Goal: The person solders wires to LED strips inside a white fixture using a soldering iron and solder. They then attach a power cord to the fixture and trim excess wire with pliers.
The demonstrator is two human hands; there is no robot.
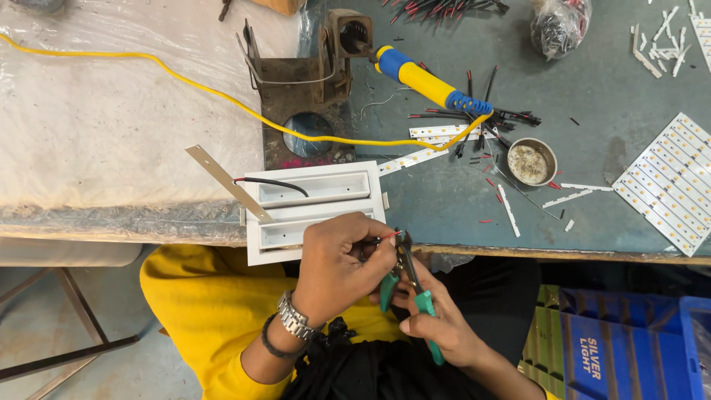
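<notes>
Left hand closed, pinching a thin red wire just off the bench's front edge. Right hand wrapped around green-handled pliers, jaws up at the wire's tip. Wire running roughly left to right from the left fingertips; pliers' long axis crossing it, slanting from the right hand up and leftward. Left hand nearer the white light housing, which overhangs the front edge and touches that hand. Soldering iron well apart, toward the back.
</notes>
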